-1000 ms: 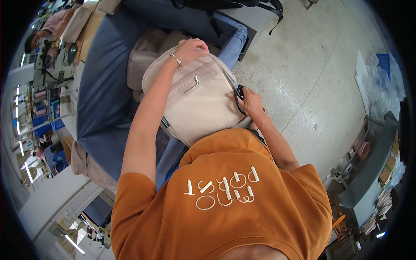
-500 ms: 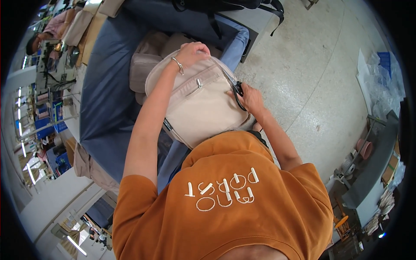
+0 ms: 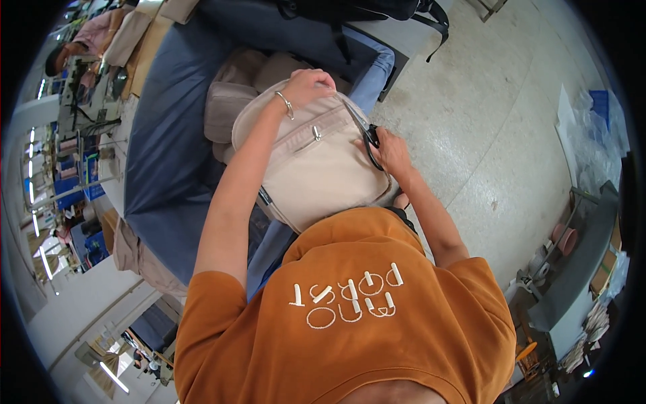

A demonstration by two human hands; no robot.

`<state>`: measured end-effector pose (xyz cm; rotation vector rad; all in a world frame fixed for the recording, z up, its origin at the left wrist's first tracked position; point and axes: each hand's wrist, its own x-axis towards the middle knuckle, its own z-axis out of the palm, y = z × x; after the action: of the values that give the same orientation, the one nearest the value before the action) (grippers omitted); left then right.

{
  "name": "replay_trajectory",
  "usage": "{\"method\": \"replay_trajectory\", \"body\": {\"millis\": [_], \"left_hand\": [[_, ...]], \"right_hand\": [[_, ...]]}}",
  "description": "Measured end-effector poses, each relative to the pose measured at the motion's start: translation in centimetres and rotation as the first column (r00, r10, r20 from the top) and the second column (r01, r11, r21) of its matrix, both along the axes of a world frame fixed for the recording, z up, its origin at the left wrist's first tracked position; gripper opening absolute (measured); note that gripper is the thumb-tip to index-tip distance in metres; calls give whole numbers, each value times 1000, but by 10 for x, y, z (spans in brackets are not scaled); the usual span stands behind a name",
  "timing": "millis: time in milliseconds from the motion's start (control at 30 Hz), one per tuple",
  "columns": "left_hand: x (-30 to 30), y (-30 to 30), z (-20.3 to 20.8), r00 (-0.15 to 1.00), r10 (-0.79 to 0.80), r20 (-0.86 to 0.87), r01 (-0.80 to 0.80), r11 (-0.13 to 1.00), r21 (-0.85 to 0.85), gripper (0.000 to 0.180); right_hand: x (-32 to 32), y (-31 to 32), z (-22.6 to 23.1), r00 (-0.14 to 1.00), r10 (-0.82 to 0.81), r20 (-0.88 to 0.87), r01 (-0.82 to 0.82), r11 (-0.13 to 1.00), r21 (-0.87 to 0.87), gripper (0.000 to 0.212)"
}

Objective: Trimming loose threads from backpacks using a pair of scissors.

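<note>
A beige bag [image 3: 321,180] with a metal clasp [image 3: 317,133] on its front leans against my body at the edge of the blue bin. My left hand [image 3: 309,86], a bracelet on its wrist, is closed on the far rim of the bag, fingers curled. My right hand [image 3: 392,155] grips black-handled scissors [image 3: 371,138] at the bag's right side. Their metal blades point up along the bag's edge, toward my left fingers. Whether thread or fabric lies between the blades is too small to tell.
The bin [image 3: 171,128] is lined with blue cloth and holds more beige bags [image 3: 232,111]. A black backpack [image 3: 363,10] lies beyond it. At left a person in pink [image 3: 94,37] sits near sewing machines. Clear plastic sheeting [image 3: 589,128] lies on the floor at right.
The bag and both hands appear slightly lower and further right in the picture, along with the surroundings. My grip on the bag and scissors looks the same.
</note>
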<state>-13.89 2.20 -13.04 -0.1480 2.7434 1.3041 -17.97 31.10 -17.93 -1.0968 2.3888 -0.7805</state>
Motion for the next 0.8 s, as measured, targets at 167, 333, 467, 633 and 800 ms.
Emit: {"method": "replay_trajectory", "body": {"millis": [167,333,467,633,800], "left_hand": [[9,5,-9,983,148,-106,-149,989,-9,18],[55,29,18,657,541,-524,-648,761,-27,29],[157,64,28,329,761,-560,-936,343,-83,43],[259,143,-1,28,955,-296,-1000,27,-9,57],[294,217,-40,-2,980,199,-967,-52,251,55]], "right_hand": [[5,-2,-1,998,-38,43,41,998,-51,59],[4,1,-10,992,-92,89,98,993,-60,59],[-2,5,-11,997,-33,75,39,997,-70,59],[-10,-3,-4,995,-2,102,2,1000,2,60],[-17,-15,-5,996,-10,85,14,999,-42,61]]}}
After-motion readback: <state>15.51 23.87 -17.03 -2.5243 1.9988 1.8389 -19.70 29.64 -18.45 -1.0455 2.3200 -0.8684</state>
